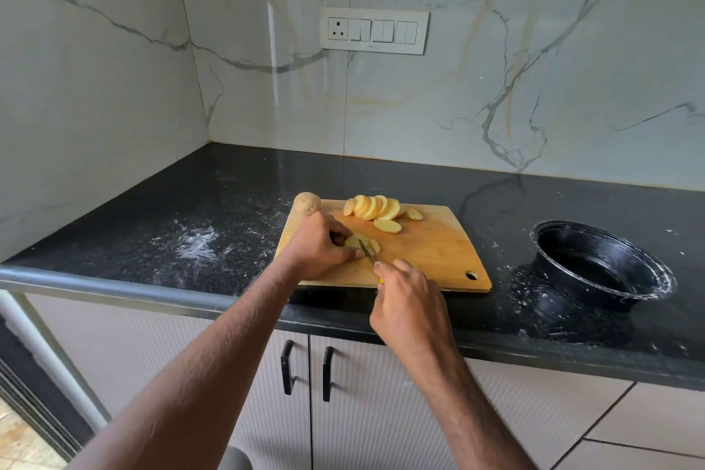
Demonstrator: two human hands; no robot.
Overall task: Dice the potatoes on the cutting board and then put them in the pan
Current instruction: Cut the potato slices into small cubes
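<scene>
A wooden cutting board (431, 256) lies on the black counter. At its far edge sits a fanned row of potato slices (375, 208), with a few loose slices beside it. A whole unpeeled potato (307, 202) rests at the board's far left corner. My left hand (320, 252) holds a small stack of slices (368, 242) down on the board with curled fingers. My right hand (410, 301) grips a knife (367, 251) by its yellow handle, the blade set into that stack. The black pan (602, 263) stands to the right of the board, nothing visible inside it.
White powder is scattered on the counter (198, 244) left of the board and around the pan. A switch plate (374, 30) is on the marble wall behind. Cabinet doors with black handles (307, 370) are below the counter edge.
</scene>
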